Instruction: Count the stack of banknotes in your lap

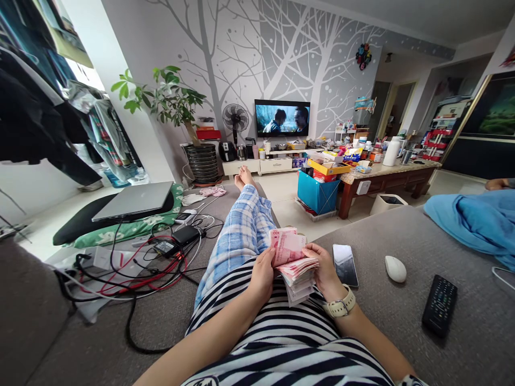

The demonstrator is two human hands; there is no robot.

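A stack of pink and white banknotes (295, 262) is held between my two hands above my lap, over a striped shirt. The notes are folded over and fan out toward me at the lower edge. My left hand (263, 272) grips the stack's left side, thumb on top. On the right side, my right hand (322, 265) has its fingers wrapped round the edge; a pale watch (340, 304) is on that wrist. The fingers beneath the notes are hidden.
On the sofa, a phone (345, 265), a white mouse (395, 269) and a black remote (440, 305) lie right. Tangled cables (132, 279) and a laptop (134, 201) lie left. Beyond stand a blue box (318, 194) and a cluttered table (386, 170).
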